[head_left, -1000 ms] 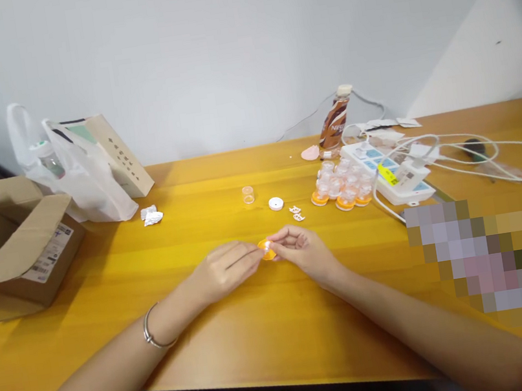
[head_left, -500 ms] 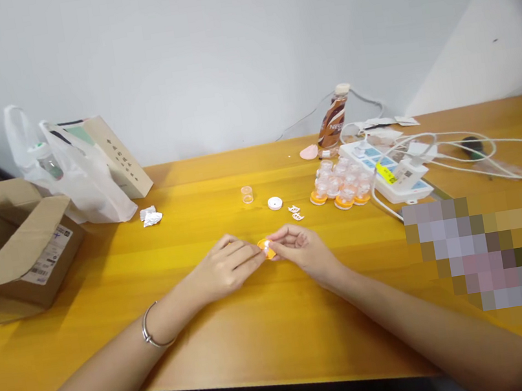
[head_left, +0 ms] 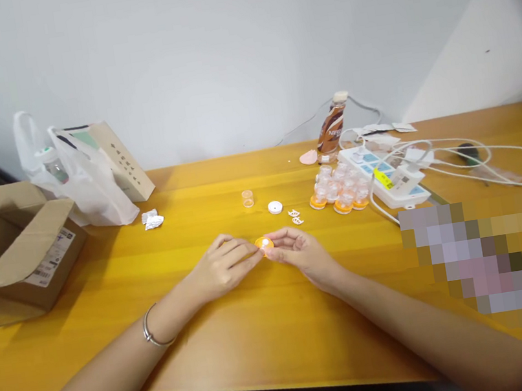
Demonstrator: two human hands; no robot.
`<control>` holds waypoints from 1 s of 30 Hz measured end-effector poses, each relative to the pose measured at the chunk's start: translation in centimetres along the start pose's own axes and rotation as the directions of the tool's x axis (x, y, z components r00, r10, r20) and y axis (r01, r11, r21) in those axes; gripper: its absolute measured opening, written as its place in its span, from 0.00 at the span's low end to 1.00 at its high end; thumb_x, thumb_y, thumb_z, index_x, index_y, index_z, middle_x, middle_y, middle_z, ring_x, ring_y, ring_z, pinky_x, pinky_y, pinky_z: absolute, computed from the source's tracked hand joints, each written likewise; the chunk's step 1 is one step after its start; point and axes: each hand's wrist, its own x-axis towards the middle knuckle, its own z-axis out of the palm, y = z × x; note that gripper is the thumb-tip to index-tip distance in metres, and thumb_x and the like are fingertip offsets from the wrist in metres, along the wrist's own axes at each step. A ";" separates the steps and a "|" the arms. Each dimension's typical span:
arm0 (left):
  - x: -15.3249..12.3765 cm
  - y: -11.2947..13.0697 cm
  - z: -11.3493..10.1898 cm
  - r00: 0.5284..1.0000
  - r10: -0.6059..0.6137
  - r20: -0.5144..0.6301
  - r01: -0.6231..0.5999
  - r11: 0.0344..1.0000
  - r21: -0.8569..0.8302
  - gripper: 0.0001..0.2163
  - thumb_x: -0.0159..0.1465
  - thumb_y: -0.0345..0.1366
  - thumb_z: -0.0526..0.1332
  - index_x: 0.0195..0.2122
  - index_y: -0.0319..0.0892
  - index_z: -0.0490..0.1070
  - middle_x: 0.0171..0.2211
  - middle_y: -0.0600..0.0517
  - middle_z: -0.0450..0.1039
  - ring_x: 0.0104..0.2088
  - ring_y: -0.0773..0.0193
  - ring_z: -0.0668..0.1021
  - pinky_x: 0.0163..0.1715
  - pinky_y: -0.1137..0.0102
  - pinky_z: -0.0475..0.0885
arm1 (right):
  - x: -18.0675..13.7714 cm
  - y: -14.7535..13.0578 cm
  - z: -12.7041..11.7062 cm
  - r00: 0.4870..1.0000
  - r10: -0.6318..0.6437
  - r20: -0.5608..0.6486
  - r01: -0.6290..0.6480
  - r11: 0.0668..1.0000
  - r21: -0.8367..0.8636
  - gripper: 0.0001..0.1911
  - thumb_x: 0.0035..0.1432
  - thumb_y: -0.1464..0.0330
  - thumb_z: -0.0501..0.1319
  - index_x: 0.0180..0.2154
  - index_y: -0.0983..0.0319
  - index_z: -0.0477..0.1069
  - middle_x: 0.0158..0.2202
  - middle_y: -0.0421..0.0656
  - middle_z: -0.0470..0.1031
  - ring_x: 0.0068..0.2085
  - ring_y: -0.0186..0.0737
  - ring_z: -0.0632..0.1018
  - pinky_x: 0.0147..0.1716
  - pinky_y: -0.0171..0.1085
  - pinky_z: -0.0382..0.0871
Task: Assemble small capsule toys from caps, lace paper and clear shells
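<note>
Between my two hands is a small round orange part (head_left: pixel 264 244) with a white centre. My left hand (head_left: pixel 226 265), coming from the left with a bracelet on the wrist, has its fingertips closed on the part's left edge. The fingers and thumb of my right hand (head_left: pixel 302 253) pinch its right side. Beyond my hands, a white disc (head_left: pixel 275 207) and small white cut-out pieces (head_left: pixel 296 217) lie on the wooden table (head_left: pixel 273 344). A clear plastic cylinder (head_left: pixel 248 199) stands to the left of the disc.
Several clear-and-orange capsules (head_left: pixel 338 187) are grouped at right, beside a white power strip (head_left: pixel 386 177) with tangled cables. A brown drink bottle (head_left: pixel 331 125) stands behind. On the left are a cardboard box (head_left: pixel 20 257), a plastic bag (head_left: pixel 98 193) and crumpled foil (head_left: pixel 152 219).
The orange part has tilted a little, so more of its face shows between my fingertips. Both hands stay in nearly the same place; the view has shifted slightly.
</note>
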 end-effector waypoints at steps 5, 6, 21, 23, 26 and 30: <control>-0.2 -0.2 0.3 0.996 -0.051 -0.075 0.045 0.996 -0.080 0.15 0.60 0.25 0.56 0.49 0.42 0.64 0.41 0.48 0.73 0.40 0.65 0.73 0.38 0.68 0.66 | 0.2 -0.1 -0.2 0.999 -0.045 0.021 0.046 0.998 -0.048 0.15 0.38 0.70 0.69 0.33 0.60 0.70 0.32 0.38 0.76 0.34 0.30 0.76 0.42 0.35 0.68; -0.2 -0.2 0.5 0.990 -0.086 -0.114 0.073 0.991 -0.116 0.16 0.60 0.25 0.56 0.49 0.43 0.64 0.40 0.48 0.73 0.40 0.65 0.73 0.38 0.68 0.66 | 0.2 -0.2 -0.3 0.998 -0.054 0.018 0.055 0.997 -0.056 0.15 0.39 0.70 0.69 0.33 0.60 0.70 0.32 0.38 0.76 0.34 0.30 0.76 0.42 0.35 0.68; 1.3 0.9 2.7 0.941 -0.298 0.157 0.335 0.875 -0.349 0.15 0.63 0.33 0.51 0.51 0.40 0.63 0.43 0.45 0.69 0.44 0.62 0.71 0.46 0.64 0.68 | 2.5 -2.4 -3.9 0.938 -0.245 -0.246 0.245 0.969 -0.034 0.19 0.38 0.68 0.69 0.37 0.58 0.71 0.34 0.38 0.76 0.37 0.33 0.76 0.44 0.36 0.66; 2.2 0.9 3.4 0.939 -0.284 0.191 0.333 0.887 -0.320 0.16 0.63 0.33 0.51 0.52 0.40 0.61 0.43 0.45 0.68 0.43 0.61 0.71 0.45 0.63 0.68 | 2.6 -2.5 -4.1 0.938 -0.234 -0.255 0.235 0.972 -0.029 0.20 0.38 0.68 0.69 0.38 0.58 0.71 0.35 0.38 0.75 0.37 0.33 0.76 0.44 0.36 0.67; 3.8 -0.4 4.9 0.930 -0.316 0.189 0.358 0.897 -0.260 0.16 0.63 0.30 0.50 0.52 0.39 0.61 0.43 0.44 0.69 0.44 0.59 0.71 0.45 0.61 0.68 | 2.5 -2.4 -4.0 0.939 -0.225 -0.261 0.228 0.974 -0.021 0.20 0.39 0.67 0.68 0.38 0.57 0.70 0.37 0.38 0.75 0.38 0.34 0.76 0.44 0.37 0.67; 6.1 -3.3 7.1 0.928 -0.352 0.121 0.372 0.898 -0.234 0.17 0.62 0.26 0.48 0.52 0.34 0.59 0.52 0.39 0.63 0.52 0.56 0.66 0.52 0.59 0.62 | 2.4 -2.3 -3.8 0.943 -0.234 -0.235 0.226 0.972 -0.061 0.21 0.39 0.66 0.68 0.40 0.58 0.70 0.39 0.41 0.75 0.41 0.37 0.75 0.46 0.39 0.66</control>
